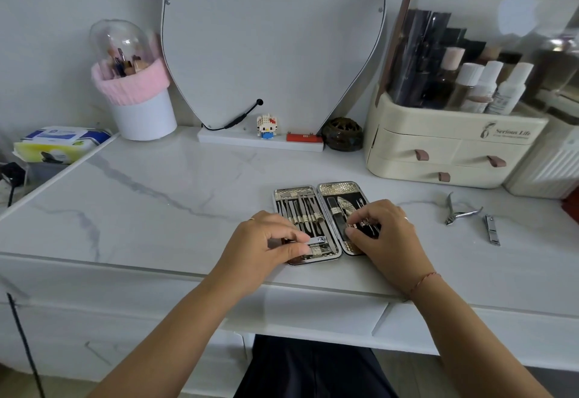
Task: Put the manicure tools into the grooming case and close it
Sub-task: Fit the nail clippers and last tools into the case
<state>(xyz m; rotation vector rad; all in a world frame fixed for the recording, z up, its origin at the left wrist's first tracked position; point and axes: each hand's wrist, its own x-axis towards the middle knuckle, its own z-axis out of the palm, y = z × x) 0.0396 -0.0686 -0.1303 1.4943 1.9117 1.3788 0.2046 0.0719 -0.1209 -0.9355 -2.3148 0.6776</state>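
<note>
Step in hand: seating tools in open grooming case (326, 190).

Left hand (266, 241) pinching small nail clipper (318, 241) at near end of left half, seating it.

Right hand (385, 234) fingering small tool in right half; grip unclear.

Cuticle nipper (459, 211) and second clipper (492, 230) lying well right of right-hand grip, outside case, on marble tabletop (156, 209).

Next: reaching right for those, slotting them, folding case shut.

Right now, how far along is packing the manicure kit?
Mostly packed: the open silver grooming case already holds a row of slim metal tools under straps. In hand: the left hand seats a small nail clipper, and the right hand works tools into the right half. Left: the silver cuticle nipper and steel nail clipper on the marble desk, then closing.
</note>
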